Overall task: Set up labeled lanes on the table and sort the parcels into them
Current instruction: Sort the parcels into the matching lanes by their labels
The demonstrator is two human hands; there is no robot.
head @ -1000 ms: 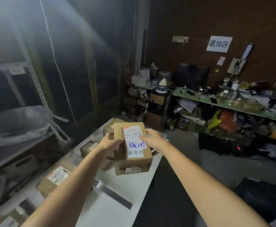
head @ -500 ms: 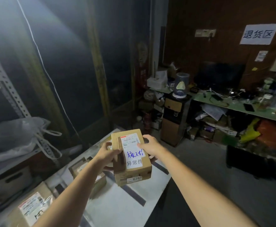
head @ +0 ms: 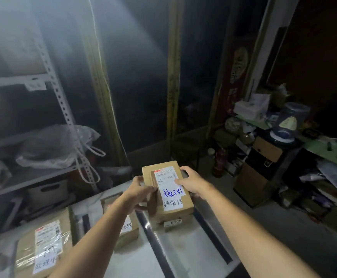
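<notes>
Cardboard nearest of all: a large parcel (head: pixel 43 249) lies at the worktop's (head: pixel 183 255) near left edge, its label under clear tape. Dark tape strips (head: pixel 155 243) run across the white surface and mark lanes. Past the left forearm, a smaller parcel (head: pixel 126 227) sits in the next lane, partly hidden. Further out, towards the far right corner, both hands hold the labelled box (head: pixel 168 189) on top of another box (head: pixel 171 222). Left hand (head: pixel 138 192) grips its left side, fingers wrapped on the edge; right hand (head: pixel 192 183) clasps the right side, thumb on the white label with blue scrawl. Beyond the far edge stand a metal shelf (head: pixel 59 93) with a plastic bag (head: pixel 51 147) and a cluttered water dispenser (head: pixel 263 157).
</notes>
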